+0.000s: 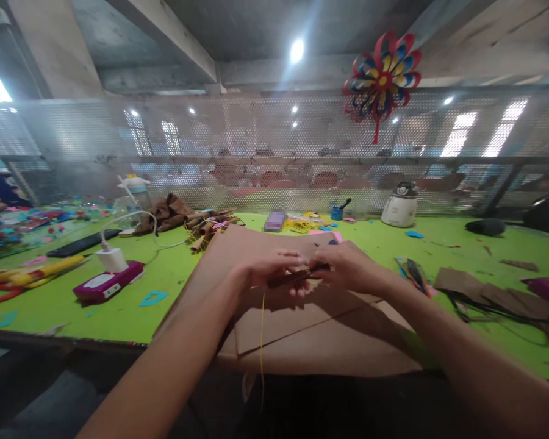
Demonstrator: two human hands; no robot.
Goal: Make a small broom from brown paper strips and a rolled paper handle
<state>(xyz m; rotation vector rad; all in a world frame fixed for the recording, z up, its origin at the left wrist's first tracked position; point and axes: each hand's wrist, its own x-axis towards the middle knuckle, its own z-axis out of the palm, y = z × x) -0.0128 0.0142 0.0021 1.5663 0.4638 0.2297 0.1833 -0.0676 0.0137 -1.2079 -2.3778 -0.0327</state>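
While both forearms are reaching inward over the brown cardboard [232, 247], the dark-brown roll [287, 280] is lying approx. crosswise btwn the hands, above the board, w/ its long axis running side to side & its R end tilting slightly toward the far side. R hand [341, 263] is pinching that R end, so the roll is extending leftward from the R grip. L hand [278, 268] is touching the roll's L portion (fingers partly hidden & blurred, so can't tell whether the L grip is closing on it). Both hands are lying equally near, one per end. Yellow thread [262, 341] is hanging below the L end, its attachment not showing. Beyond, to the L, a bundle of brown rolls [205, 230] is resting on the green tabletop [123, 323].
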